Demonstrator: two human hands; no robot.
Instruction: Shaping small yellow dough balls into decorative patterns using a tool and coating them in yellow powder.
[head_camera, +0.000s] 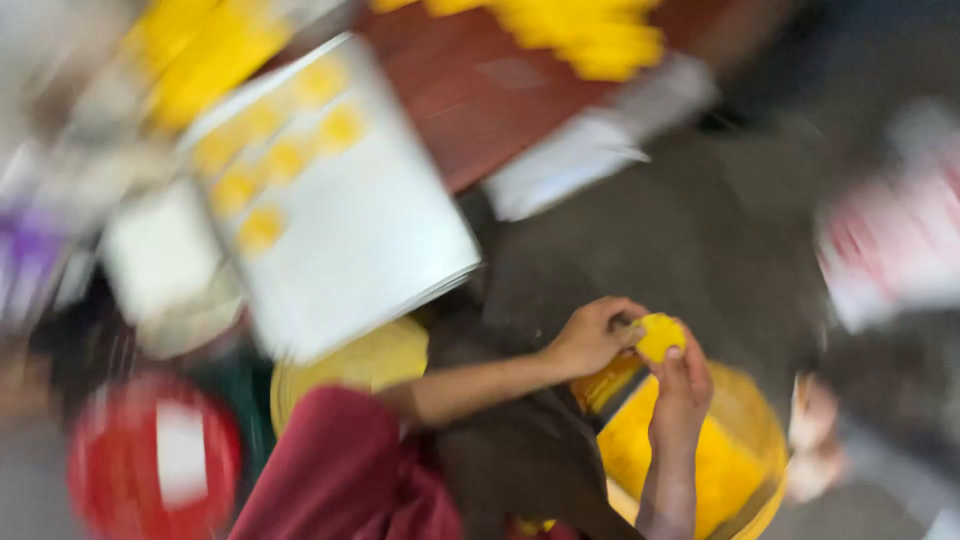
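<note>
The view is heavily blurred. My left hand (592, 335) and my right hand (683, 385) meet around a small yellow piece (660, 333), both pinching it between fingertips. Just below the hands sits a round yellow container (755, 420) holding yellow material. A white tray (370, 230) carrying several round yellow pieces (262, 228) lies to the upper left, tilted in view.
A reddish-brown table (470, 100) carries a heap of yellow pieces (590, 35) at the top. A white sheet (560, 165) hangs over its edge. A red round lid (150, 460) lies at the lower left, a yellow plate (360, 365) under the tray. Dark floor spreads right.
</note>
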